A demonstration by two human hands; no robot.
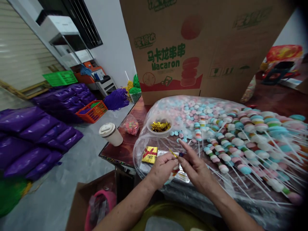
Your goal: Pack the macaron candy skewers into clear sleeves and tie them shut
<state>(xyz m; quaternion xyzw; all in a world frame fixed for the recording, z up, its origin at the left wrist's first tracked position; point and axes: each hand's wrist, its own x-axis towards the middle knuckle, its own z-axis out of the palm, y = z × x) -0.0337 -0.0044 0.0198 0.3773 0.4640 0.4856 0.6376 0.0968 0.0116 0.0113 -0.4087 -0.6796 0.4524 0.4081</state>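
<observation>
Already, many candy sticks lay heaped at the right, while loose candies remained behind. The left hand was closed on 1 candy piece; the right hand pinched a gold tie, its twisting unclear to me. A bowl stood near; a carton blocked the view beyond.

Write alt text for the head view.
A left hand and right hand meet at a gold twist tie above a table, with pastel candy skewers at right, a bowl of gold ties beyond and a cardboard Macaron carton behind.
</observation>
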